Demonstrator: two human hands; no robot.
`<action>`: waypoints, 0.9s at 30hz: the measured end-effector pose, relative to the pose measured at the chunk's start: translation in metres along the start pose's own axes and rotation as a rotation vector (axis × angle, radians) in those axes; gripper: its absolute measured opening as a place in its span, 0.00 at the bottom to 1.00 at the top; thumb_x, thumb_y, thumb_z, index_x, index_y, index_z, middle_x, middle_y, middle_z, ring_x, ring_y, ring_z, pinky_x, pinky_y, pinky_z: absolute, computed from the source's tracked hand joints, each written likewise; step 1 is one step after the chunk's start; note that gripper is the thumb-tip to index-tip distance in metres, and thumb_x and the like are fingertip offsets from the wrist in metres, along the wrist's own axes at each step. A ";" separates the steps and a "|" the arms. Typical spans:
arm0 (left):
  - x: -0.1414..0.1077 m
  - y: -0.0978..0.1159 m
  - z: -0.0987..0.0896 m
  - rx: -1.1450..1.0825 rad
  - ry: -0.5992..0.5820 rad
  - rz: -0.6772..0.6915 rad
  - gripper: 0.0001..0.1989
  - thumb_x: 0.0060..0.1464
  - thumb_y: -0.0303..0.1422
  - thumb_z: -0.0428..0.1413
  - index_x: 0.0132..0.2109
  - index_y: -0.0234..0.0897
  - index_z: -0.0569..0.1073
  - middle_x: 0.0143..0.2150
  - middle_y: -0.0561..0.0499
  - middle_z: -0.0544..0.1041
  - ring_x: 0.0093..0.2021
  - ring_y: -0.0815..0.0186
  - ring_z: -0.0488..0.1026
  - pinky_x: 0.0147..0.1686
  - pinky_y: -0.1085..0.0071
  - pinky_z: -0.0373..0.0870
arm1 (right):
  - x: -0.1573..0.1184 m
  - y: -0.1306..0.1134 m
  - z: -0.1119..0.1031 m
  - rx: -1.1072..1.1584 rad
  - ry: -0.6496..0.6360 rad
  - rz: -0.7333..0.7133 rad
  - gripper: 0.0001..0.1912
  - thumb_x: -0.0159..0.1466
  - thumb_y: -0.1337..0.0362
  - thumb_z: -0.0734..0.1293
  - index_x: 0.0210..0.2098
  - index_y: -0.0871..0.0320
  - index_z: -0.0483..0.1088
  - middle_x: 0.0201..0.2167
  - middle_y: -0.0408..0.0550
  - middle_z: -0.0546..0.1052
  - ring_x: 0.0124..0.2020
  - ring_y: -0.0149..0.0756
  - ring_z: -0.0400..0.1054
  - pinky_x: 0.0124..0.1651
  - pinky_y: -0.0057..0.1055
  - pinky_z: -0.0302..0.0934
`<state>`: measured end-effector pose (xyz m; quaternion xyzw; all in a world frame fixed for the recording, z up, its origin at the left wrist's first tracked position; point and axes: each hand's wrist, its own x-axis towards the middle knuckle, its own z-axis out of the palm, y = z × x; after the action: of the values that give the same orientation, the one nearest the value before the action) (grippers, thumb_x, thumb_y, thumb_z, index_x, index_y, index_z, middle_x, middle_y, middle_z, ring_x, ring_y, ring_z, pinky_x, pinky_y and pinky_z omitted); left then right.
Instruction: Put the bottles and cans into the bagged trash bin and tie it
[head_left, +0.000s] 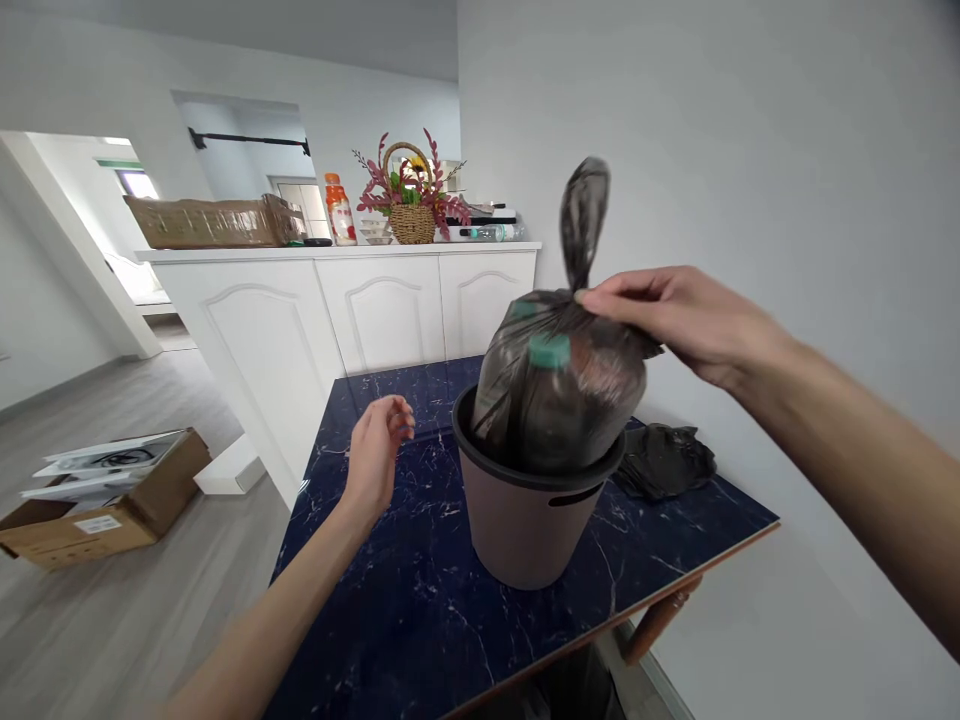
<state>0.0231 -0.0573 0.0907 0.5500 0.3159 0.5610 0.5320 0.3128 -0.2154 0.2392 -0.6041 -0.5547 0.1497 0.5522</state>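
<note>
A filled, translucent black garbage bag [517, 390] bulges out above the rim of a grey-brown trash can [517, 530]. Through its film a green-capped bottle [551, 400] shows. My right hand [675, 310] pinches the gathered neck of the bag, and a loop of plastic stands up above the fingers. To the left of the can, my left hand [376, 445] hovers over the table with fingers curled apart, holding nothing. The lower part of the bag is hidden inside the can.
The can stands on a dark blue marbled table [405, 570]. Crumpled black plastic [664, 460] lies to its right, near the wall. Behind is a white cabinet [390, 310] bearing a flower basket [412, 222] and an orange-capped bottle [341, 212]. A cardboard box [142, 505] sits on the floor.
</note>
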 end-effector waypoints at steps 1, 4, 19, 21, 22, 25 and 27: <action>0.000 -0.011 -0.005 0.028 0.002 -0.025 0.13 0.61 0.44 0.58 0.39 0.38 0.73 0.38 0.50 0.73 0.35 0.66 0.70 0.34 0.70 0.69 | 0.000 -0.004 -0.007 0.073 0.052 0.026 0.12 0.64 0.55 0.79 0.37 0.58 0.82 0.36 0.50 0.83 0.33 0.33 0.72 0.35 0.32 0.63; -0.003 -0.045 -0.021 0.118 -0.005 -0.075 0.15 0.58 0.45 0.58 0.38 0.36 0.74 0.35 0.51 0.73 0.34 0.66 0.70 0.33 0.70 0.68 | 0.002 -0.013 -0.031 0.185 0.254 0.058 0.08 0.65 0.62 0.78 0.39 0.61 0.82 0.39 0.53 0.83 0.31 0.29 0.72 0.35 0.32 0.65; -0.029 -0.119 -0.059 0.519 -0.316 -0.057 0.25 0.63 0.57 0.55 0.41 0.39 0.79 0.30 0.52 0.77 0.30 0.63 0.73 0.36 0.67 0.69 | 0.046 0.132 -0.129 -0.060 0.707 -0.148 0.26 0.72 0.52 0.71 0.56 0.70 0.75 0.54 0.72 0.78 0.42 0.47 0.78 0.31 0.41 0.66; -0.029 -0.120 -0.060 0.540 -0.323 -0.055 0.25 0.64 0.56 0.54 0.42 0.39 0.79 0.31 0.52 0.77 0.31 0.63 0.74 0.37 0.68 0.70 | 0.047 0.146 -0.116 -0.238 0.765 -0.117 0.24 0.75 0.53 0.66 0.56 0.71 0.74 0.48 0.69 0.80 0.40 0.43 0.76 0.33 0.40 0.66; -0.029 -0.121 -0.060 0.551 -0.326 -0.055 0.24 0.65 0.56 0.53 0.42 0.39 0.78 0.31 0.52 0.77 0.31 0.63 0.74 0.36 0.68 0.69 | 0.046 0.153 -0.108 -0.321 0.781 -0.111 0.21 0.75 0.55 0.66 0.53 0.70 0.75 0.46 0.66 0.80 0.40 0.42 0.75 0.35 0.39 0.67; -0.031 -0.123 -0.060 0.580 -0.335 -0.056 0.23 0.66 0.55 0.53 0.42 0.39 0.78 0.31 0.52 0.78 0.31 0.63 0.74 0.35 0.69 0.69 | 0.047 0.180 -0.085 -0.476 0.766 -0.119 0.10 0.70 0.61 0.71 0.44 0.64 0.77 0.45 0.61 0.79 0.45 0.41 0.73 0.45 0.38 0.68; -0.032 -0.123 -0.060 0.592 -0.335 -0.053 0.23 0.66 0.55 0.52 0.41 0.39 0.78 0.31 0.52 0.78 0.31 0.63 0.74 0.34 0.69 0.69 | 0.050 0.198 -0.077 -0.558 0.739 -0.115 0.06 0.68 0.64 0.72 0.40 0.61 0.77 0.46 0.60 0.78 0.45 0.40 0.72 0.49 0.36 0.67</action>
<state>-0.0087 -0.0449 -0.0459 0.7567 0.3875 0.3326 0.4082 0.4908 -0.1675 0.1227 -0.7107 -0.3724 -0.2612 0.5366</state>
